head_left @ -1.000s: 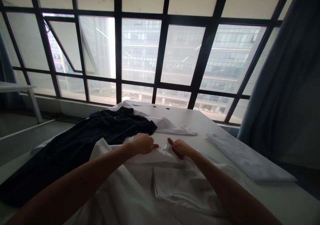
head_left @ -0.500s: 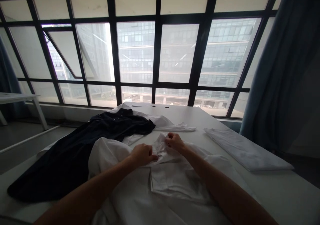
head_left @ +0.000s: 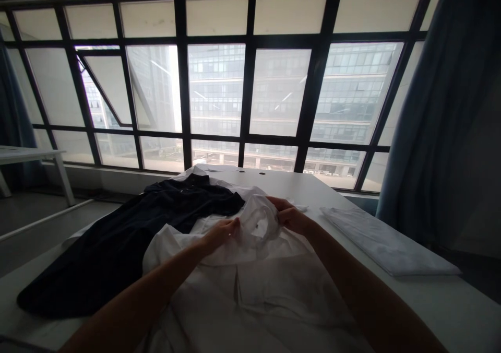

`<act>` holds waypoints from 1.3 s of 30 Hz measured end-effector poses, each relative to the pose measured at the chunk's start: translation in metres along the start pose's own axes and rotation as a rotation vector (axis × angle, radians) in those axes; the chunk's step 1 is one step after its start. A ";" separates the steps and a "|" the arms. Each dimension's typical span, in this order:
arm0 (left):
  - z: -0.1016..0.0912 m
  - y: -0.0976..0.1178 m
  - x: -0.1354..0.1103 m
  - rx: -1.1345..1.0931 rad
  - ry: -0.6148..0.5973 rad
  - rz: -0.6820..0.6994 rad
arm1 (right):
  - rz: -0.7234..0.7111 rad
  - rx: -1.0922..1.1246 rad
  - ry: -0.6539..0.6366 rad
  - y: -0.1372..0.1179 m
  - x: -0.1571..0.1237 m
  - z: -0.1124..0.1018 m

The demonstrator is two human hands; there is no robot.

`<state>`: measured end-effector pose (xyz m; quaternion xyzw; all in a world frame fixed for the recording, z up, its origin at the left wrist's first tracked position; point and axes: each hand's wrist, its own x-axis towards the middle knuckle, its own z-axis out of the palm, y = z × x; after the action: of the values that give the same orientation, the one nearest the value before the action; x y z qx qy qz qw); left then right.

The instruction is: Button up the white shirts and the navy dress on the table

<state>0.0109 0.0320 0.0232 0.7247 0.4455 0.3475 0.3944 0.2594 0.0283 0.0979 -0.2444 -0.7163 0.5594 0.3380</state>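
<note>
A white shirt [head_left: 270, 285] lies spread on the white table [head_left: 442, 306] right in front of me. Its collar end [head_left: 258, 222] is lifted off the table between my hands. My left hand [head_left: 221, 233] pinches the cloth at the collar's left side, fingers closed. My right hand [head_left: 287, 216] grips the collar's right side, fingers curled around the fabric. A dark navy shirt [head_left: 129, 233] lies flat to the left, its top partly under the white shirt.
A folded white garment [head_left: 387, 243] rests at the table's right side. More white cloth [head_left: 254, 191] lies behind the navy shirt. Large black-framed windows [head_left: 250, 92] fill the back. A blue curtain [head_left: 446, 123] hangs right; another white table [head_left: 27, 154] stands far left.
Both hands have raised the white shirt's collar off the table and moved it away from me; the collar now stands up and open between them. The view tilted slightly.
</note>
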 end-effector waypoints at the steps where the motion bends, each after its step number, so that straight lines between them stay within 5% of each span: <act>1: 0.000 0.003 -0.001 -0.101 0.014 -0.015 | 0.026 -0.024 0.016 0.000 0.000 -0.002; 6: -0.013 0.011 -0.004 -0.287 -0.007 -0.050 | 0.097 -0.252 0.151 0.005 0.003 -0.011; 13: -0.030 0.009 0.001 -0.127 -0.006 0.002 | 0.121 -1.136 0.565 0.003 0.004 -0.005; 18: -0.033 0.008 0.004 0.018 0.122 -0.060 | 0.213 -1.454 0.659 0.002 0.005 0.004; 23: -0.051 0.014 -0.004 -0.267 -0.272 -0.220 | 0.269 -1.505 0.670 0.002 0.005 0.007; 26: -0.059 0.013 -0.007 -0.306 -0.327 -0.236 | 0.327 -1.465 0.634 0.006 0.007 0.005; 30: -0.059 0.006 -0.003 -0.012 -0.097 -0.171 | 0.394 -1.365 0.589 0.015 0.010 0.005; 35: -0.059 0.005 -0.001 0.644 0.384 0.021 | 0.427 -1.292 0.503 0.015 0.010 0.007; 39: -0.057 0.004 0.000 0.678 0.430 0.039 | 0.289 -1.231 0.487 0.014 0.011 0.013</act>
<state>-0.0368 0.0454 0.0523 0.7327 0.5935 0.3321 0.0240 0.2423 0.0319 0.0852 -0.6050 -0.7677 0.0179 0.2106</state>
